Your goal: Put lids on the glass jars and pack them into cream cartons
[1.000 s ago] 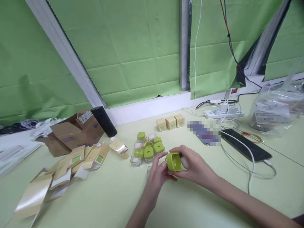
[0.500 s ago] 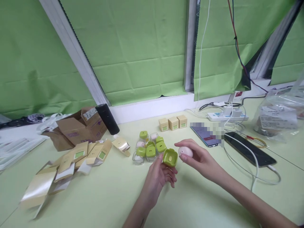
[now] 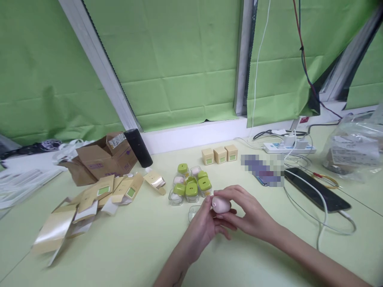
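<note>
A pale pink egg-shaped piece (image 3: 221,204) sits between my two hands, its small tip facing left. My right hand (image 3: 247,211) grips it from the right with thumb and fingers. My left hand (image 3: 203,227) closes on it from the left and below; the green cup is not visible now. Just left of my left hand, a clear container (image 3: 193,212) rests on the table. Behind it stands a cluster of small clear containers with green lids (image 3: 192,189), some with pink pieces (image 3: 178,180) inside or beside them.
Three small tan boxes (image 3: 220,155) stand at the back. Flattened packaging (image 3: 56,229), a cardboard box (image 3: 101,157) and a black cylinder (image 3: 138,148) lie left. Right are a blurred phone, a dark phone (image 3: 317,189), cables, a power strip (image 3: 272,148) and a plastic bag (image 3: 353,147).
My right hand has moved left with the pink piece, meeting my left hand. The green cup has gone out of sight. A clear container beside my left hand now shows.
</note>
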A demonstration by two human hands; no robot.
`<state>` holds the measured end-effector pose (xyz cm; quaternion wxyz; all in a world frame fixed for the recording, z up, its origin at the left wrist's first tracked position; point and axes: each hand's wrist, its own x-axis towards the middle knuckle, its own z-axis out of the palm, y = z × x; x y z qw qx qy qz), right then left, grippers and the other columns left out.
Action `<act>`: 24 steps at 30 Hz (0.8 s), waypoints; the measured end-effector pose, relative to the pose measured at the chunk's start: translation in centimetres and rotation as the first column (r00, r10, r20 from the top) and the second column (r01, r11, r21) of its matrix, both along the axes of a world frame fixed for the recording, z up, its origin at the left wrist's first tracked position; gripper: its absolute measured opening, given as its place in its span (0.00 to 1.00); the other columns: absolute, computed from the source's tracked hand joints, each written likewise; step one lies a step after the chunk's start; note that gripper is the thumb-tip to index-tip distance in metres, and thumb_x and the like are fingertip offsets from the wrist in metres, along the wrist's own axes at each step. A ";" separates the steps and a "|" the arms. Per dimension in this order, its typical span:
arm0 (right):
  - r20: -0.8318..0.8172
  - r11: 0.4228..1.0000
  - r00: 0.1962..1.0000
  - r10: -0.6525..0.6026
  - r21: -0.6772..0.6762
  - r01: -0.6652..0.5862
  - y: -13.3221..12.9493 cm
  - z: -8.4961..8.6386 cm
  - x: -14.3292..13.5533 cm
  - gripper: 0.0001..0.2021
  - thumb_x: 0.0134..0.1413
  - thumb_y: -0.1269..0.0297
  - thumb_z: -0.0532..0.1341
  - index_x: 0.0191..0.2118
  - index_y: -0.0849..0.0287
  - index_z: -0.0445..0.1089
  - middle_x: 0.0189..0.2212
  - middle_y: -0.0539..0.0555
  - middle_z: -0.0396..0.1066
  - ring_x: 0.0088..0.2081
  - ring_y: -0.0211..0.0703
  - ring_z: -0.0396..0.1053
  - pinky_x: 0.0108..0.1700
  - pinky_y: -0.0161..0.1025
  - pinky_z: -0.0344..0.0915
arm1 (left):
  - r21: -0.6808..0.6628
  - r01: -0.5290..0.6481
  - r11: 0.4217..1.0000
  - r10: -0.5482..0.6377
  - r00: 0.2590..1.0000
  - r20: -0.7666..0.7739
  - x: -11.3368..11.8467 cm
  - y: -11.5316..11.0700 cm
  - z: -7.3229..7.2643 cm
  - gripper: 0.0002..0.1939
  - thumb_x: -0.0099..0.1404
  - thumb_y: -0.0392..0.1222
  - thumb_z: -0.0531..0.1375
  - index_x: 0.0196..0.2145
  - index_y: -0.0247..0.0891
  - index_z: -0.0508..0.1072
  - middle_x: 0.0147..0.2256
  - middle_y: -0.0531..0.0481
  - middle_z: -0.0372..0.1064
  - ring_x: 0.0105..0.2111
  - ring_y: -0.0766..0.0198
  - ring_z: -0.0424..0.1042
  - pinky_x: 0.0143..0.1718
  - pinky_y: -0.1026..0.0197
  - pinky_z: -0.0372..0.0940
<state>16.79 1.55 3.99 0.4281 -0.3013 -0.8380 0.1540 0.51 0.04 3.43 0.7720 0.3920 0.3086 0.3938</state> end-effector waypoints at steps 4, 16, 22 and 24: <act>0.039 0.999 0.999 0.028 0.034 -0.029 -0.1 0.2 0.1 0.16 0.54 0.67 0.60 0.49 0.54 0.63 0.42 0.55 0.72 0.45 0.46 0.67 0.44 0.43 0.69 | 0.059 -0.152 0.987 0.154 0.987 -0.034 0.0 0.4 -0.8 0.22 0.62 0.60 0.50 0.36 0.35 0.64 0.24 0.52 0.64 0.22 0.66 0.66 0.24 0.63 0.63; 0.302 0.998 0.953 0.006 0.054 -0.023 -0.3 -0.8 0.0 0.20 0.61 0.66 0.53 0.58 0.49 0.55 0.49 0.57 0.64 0.36 0.39 0.70 0.33 0.36 0.70 | 0.098 -0.065 0.993 0.087 0.968 -0.236 -0.3 0.5 -1.6 0.31 0.57 0.70 0.43 0.37 0.37 0.62 0.19 0.57 0.58 0.16 0.69 0.61 0.15 0.68 0.56; 0.293 1.000 0.956 0.020 0.003 -0.021 -0.6 -1.2 -0.3 0.20 0.61 0.62 0.54 0.58 0.48 0.55 0.43 0.56 0.62 0.29 0.36 0.70 0.30 0.35 0.69 | 0.213 -0.067 0.975 0.139 0.930 -0.341 -0.6 0.0 -1.8 0.29 0.52 0.67 0.56 0.40 0.40 0.57 0.20 0.63 0.52 0.12 0.77 0.47 0.10 0.71 0.45; 0.189 0.997 0.980 0.055 -0.056 -0.045 -0.7 -1.2 -0.4 0.21 0.59 0.63 0.56 0.57 0.51 0.54 0.41 0.55 0.62 0.32 0.37 0.70 0.34 0.35 0.70 | 0.230 -0.055 0.972 0.134 0.930 -0.343 -0.6 0.0 -1.8 0.29 0.51 0.65 0.58 0.39 0.40 0.57 0.21 0.63 0.53 0.12 0.79 0.46 0.10 0.72 0.44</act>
